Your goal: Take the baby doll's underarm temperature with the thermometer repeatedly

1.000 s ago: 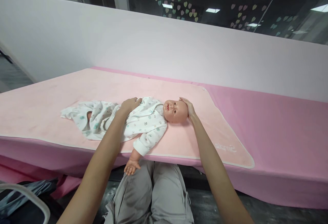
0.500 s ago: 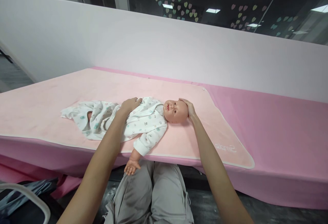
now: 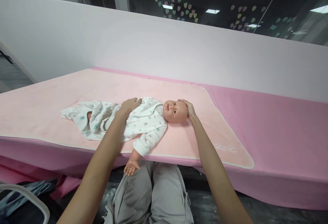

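Doll (image 3: 147,118): mid-frame, far arm out of sight, legs mostly covered.
Clothes (image 3: 133,128): partly behind the left forearm (image 3: 104,161); prints too small to name.
Left hand (image 3: 130,105): centre, palm hidden.
Right hand (image 3: 189,109): right of centre, partly hidden by the doll's head (image 3: 176,112).
Mat lettering (image 3: 227,148): lower right, left end too faint to read.
Curved bar (image 3: 28,193): lower left, cut off by the frame.
Dark bundle (image 3: 38,188): lower left, cannot tell what.

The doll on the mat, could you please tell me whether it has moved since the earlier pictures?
No, the doll shows no visible shift against the mat.
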`<state>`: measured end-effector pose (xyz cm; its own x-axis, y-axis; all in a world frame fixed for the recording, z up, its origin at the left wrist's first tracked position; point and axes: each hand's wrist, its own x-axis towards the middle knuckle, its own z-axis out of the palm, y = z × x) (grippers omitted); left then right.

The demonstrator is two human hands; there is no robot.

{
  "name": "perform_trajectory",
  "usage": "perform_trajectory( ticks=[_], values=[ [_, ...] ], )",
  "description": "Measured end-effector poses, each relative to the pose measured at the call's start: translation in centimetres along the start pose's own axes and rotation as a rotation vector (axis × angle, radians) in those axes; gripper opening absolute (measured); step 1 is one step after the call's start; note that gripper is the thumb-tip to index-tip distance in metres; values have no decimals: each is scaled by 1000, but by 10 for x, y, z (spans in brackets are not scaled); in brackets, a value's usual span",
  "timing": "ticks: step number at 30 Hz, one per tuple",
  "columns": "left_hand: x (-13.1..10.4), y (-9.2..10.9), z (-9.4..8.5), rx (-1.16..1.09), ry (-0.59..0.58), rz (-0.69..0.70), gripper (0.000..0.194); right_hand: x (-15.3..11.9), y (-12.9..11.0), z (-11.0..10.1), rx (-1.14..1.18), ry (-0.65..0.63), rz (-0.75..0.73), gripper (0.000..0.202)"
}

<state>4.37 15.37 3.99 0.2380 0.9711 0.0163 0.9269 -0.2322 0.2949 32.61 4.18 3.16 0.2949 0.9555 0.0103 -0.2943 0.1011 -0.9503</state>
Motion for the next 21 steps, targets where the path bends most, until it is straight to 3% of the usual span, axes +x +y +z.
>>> perform_trajectory(
  ticks=[21],
  values=[
    [1, -1, 1, -2, 3, -6, 56, -3, -1, 1, 54, -60, 79, 22]
  ],
)
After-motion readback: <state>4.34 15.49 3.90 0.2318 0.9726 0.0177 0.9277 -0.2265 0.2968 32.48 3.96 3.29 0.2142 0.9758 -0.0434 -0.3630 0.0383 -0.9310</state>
